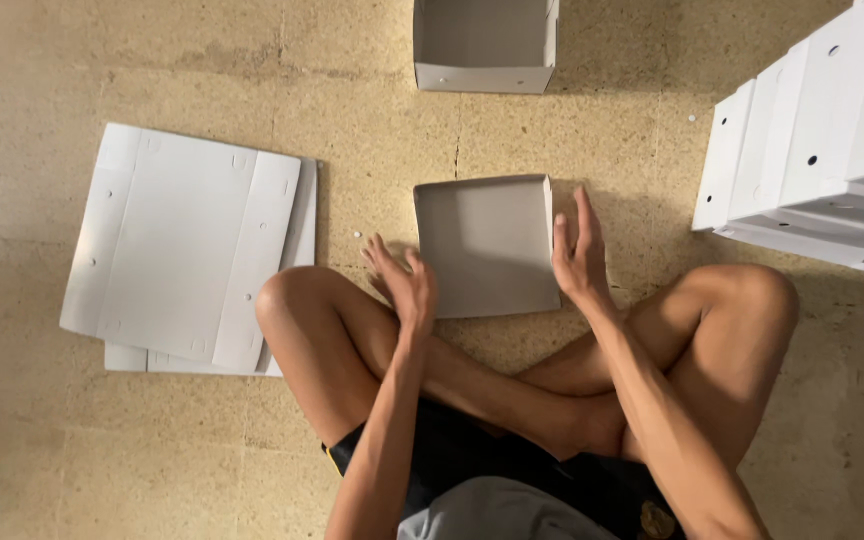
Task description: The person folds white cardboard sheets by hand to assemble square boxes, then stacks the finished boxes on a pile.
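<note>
I sit cross-legged on a speckled floor. A folded-up grey cardboard box (487, 240) stands open-topped in front of my shins. My left hand (402, 283) rests with spread fingers against the box's left wall near its front corner. My right hand (577, 253) is held flat and upright along the box's right wall, touching or nearly touching it. Neither hand grips anything.
A small pile of flat, unfolded white box blanks (187, 250) lies on the floor to my left. A second assembled box (485, 45) stands farther away at the top. Several stacked finished white boxes (812, 150) stand at the right. My knees (742, 300) flank the box.
</note>
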